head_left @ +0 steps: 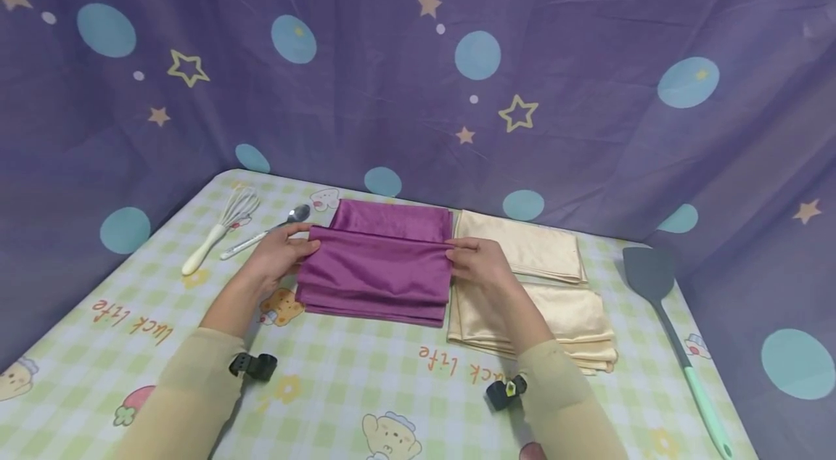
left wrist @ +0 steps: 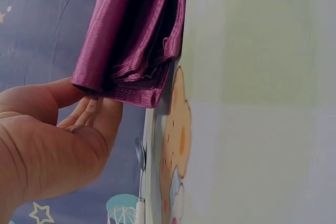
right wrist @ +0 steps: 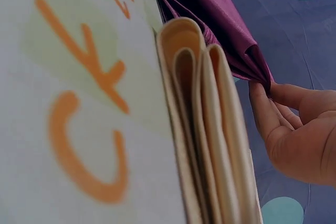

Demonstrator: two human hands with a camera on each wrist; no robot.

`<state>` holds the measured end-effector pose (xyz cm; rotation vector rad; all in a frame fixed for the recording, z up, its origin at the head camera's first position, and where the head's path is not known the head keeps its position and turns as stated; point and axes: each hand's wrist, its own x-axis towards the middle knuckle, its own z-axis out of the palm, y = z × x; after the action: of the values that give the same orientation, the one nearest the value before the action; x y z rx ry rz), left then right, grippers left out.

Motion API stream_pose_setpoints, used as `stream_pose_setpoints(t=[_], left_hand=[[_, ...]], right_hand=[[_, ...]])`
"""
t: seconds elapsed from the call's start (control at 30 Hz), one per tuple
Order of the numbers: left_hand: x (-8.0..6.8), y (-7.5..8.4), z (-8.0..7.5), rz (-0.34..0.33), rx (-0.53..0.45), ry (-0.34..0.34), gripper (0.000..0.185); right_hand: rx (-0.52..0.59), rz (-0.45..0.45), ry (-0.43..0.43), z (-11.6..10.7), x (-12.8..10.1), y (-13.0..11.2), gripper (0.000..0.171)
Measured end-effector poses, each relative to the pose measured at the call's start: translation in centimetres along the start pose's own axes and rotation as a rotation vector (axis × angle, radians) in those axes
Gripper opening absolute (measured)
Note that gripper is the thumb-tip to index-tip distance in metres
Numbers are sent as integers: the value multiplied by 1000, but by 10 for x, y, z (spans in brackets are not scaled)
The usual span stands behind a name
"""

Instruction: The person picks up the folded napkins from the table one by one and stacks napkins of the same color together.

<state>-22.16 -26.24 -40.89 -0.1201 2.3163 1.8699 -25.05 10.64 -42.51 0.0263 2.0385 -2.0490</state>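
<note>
At the purple cloth's (head_left: 379,268) two side edges, the left hand (head_left: 281,253) and right hand (head_left: 480,263) each pinch its upper fold; it lies on the table (head_left: 366,380), touching the cream cloth (head_left: 542,286). That slick-looking fold could probably slip askew. No containers show.

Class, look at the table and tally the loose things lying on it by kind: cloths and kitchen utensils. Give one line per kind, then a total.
Folded cloths: 2, purple cloth, cream cloth
Kitchen utensils: 3, whisk, spoon, spatula
Total: 5
</note>
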Motion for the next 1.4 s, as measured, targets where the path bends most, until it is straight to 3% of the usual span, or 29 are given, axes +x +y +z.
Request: stream_pose_setpoints(t=[0.5, 0.93, 1.13, 1.4], left_hand=[[14, 5, 3, -30, -38, 19, 67], [30, 10, 7, -27, -54, 57, 62], [37, 9, 8, -22, -87, 57, 63], [48, 8, 10, -46, -63, 109, 62]], right_hand=[[77, -13, -42, -8, 11, -7, 35], [53, -3, -53, -17, 31, -8, 37], [80, 42, -55, -17, 41, -8, 37], [89, 92, -79, -16, 52, -13, 40]])
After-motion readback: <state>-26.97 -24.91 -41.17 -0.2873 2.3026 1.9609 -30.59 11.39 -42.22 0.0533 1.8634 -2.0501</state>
